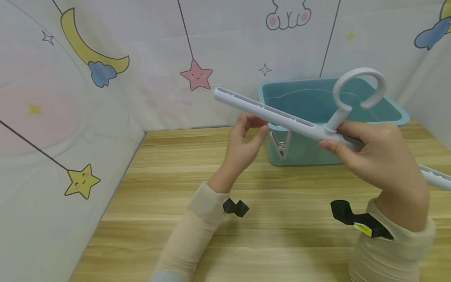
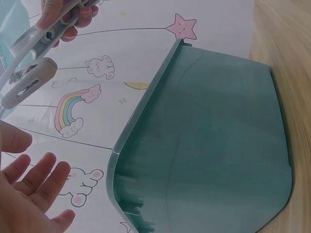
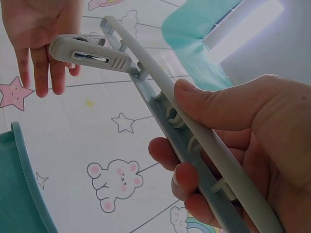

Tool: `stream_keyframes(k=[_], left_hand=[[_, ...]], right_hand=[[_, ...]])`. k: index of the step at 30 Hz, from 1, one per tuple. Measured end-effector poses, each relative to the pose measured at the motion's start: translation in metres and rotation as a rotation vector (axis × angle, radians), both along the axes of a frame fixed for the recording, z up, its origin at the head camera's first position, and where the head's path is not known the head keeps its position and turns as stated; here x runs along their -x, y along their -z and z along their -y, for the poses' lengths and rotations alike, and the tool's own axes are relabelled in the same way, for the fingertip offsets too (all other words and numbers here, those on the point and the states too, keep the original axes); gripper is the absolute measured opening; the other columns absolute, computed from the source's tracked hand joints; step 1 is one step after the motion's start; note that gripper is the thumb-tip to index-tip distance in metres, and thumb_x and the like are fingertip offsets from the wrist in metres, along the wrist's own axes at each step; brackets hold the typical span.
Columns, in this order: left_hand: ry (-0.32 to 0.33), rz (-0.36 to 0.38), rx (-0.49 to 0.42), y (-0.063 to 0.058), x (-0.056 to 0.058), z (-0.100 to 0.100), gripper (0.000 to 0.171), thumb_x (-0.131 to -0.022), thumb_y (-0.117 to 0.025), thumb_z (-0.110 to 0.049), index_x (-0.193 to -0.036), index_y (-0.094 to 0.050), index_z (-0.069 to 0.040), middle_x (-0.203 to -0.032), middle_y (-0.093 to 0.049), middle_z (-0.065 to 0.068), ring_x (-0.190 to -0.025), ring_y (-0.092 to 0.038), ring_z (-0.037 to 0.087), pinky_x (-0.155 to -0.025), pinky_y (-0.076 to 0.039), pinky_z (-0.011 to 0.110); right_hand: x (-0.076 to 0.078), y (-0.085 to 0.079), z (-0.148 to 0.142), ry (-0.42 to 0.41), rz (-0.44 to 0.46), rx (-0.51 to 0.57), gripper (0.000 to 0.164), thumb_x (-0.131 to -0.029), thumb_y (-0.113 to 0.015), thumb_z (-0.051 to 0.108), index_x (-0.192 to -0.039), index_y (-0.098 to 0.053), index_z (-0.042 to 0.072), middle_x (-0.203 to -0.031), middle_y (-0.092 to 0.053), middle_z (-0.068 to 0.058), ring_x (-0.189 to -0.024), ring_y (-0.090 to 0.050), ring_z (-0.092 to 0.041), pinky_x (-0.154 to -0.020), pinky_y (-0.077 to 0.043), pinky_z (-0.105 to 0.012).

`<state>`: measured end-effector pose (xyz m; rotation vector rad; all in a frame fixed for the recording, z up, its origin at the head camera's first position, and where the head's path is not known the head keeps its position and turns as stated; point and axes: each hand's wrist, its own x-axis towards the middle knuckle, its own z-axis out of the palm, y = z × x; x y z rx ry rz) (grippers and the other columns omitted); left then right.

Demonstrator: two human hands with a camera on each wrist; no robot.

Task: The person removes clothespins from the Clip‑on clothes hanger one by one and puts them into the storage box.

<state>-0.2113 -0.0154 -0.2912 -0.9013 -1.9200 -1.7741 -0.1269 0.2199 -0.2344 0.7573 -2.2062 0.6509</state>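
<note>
My right hand [image 1: 384, 156] grips a pale plastic clothes hanger [image 1: 267, 111] near the base of its curved hook, thumb in front. The slotted bar is raised and tilted, its left end higher. From the bar's underside hangs a pale clothes clip [image 1: 280, 145]; the right wrist view shows this clip [image 3: 90, 54] joined to the bar. Close to the clip, my left hand [image 1: 243, 141] holds nothing. Its fingers look spread and loose in the left wrist view, apart from the clip [image 2: 31, 85]. The hanger's middle is partly covered by my right hand.
A teal plastic bin [image 1: 262, 94] stands behind the hanger on the wood-grain table [image 1: 169, 168], near a wall sheet [image 1: 158, 47] printed with stars and animals. Black wrist cameras sit on both sleeves. The hanger's right end [image 1: 437, 178] reaches past my right wrist.
</note>
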Motion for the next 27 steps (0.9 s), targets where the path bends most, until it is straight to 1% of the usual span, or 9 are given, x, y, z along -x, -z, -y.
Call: stream_keyframes(k=[3, 6, 11, 16, 23, 27], left_hand=[[0.01, -0.005, -0.017, 0.001, -0.001, 0.001, 0.023, -0.091, -0.06, 0.005, -0.112, -0.05, 0.006, -0.108, -0.06, 0.024, -0.104, -0.058, 0.033, -0.095, -0.046, 0.03], [0.029, 0.006, -0.033, 0.002, -0.002, 0.002, 0.021, -0.092, -0.058, 0.006, -0.112, -0.049, 0.006, -0.108, -0.06, 0.025, -0.105, -0.058, 0.034, -0.096, -0.047, 0.032], [0.109, 0.045, -0.088, 0.001, -0.007, 0.002, 0.018, -0.094, -0.052, 0.009, -0.112, -0.047, 0.01, -0.107, -0.058, 0.03, -0.104, -0.058, 0.039, -0.094, -0.049, 0.039], [0.183, 0.045, -0.121, 0.0, -0.011, 0.001, 0.018, -0.095, -0.046, 0.01, -0.112, -0.046, 0.015, -0.106, -0.055, 0.035, -0.104, -0.055, 0.046, -0.097, -0.048, 0.042], [0.248, 0.076, -0.144, 0.001, -0.015, 0.001, 0.024, -0.097, -0.04, 0.007, -0.117, -0.042, 0.018, -0.109, -0.052, 0.038, -0.108, -0.052, 0.049, -0.1, -0.046, 0.044], [0.265, 0.078, -0.158, 0.001, -0.017, 0.001, 0.025, -0.096, -0.039, 0.006, -0.118, -0.041, 0.019, -0.109, -0.051, 0.04, -0.109, -0.051, 0.05, -0.101, -0.045, 0.045]], right_hand=[[-0.001, 0.0, 0.0, 0.009, 0.004, -0.001, 0.057, -0.089, -0.058, 0.056, -0.086, -0.07, 0.0, -0.059, -0.048, 0.005, -0.053, -0.033, 0.004, -0.05, -0.026, -0.016], [-0.001, 0.0, 0.0, 0.013, 0.005, -0.003, 0.056, -0.089, -0.059, 0.055, -0.086, -0.07, 0.0, -0.059, -0.048, 0.005, -0.053, -0.033, 0.004, -0.049, -0.025, -0.016], [-0.001, -0.001, 0.0, 0.007, 0.003, -0.002, 0.058, -0.089, -0.057, 0.056, -0.086, -0.069, -0.001, -0.059, -0.048, 0.005, -0.053, -0.033, 0.004, -0.049, -0.025, -0.016], [-0.002, 0.0, 0.0, 0.017, 0.012, 0.004, 0.054, -0.089, -0.061, 0.053, -0.086, -0.07, 0.0, -0.06, -0.049, 0.004, -0.053, -0.033, 0.004, -0.049, -0.026, -0.016], [-0.001, 0.0, -0.001, 0.007, -0.004, 0.0, 0.062, -0.089, -0.055, 0.059, -0.085, -0.069, -0.001, -0.06, -0.049, 0.004, -0.053, -0.033, 0.004, -0.049, -0.025, -0.016], [-0.001, 0.0, 0.0, 0.0, -0.01, -0.001, 0.065, -0.089, -0.052, 0.06, -0.085, -0.069, -0.002, -0.06, -0.05, 0.004, -0.053, -0.033, 0.003, -0.049, -0.025, -0.016]])
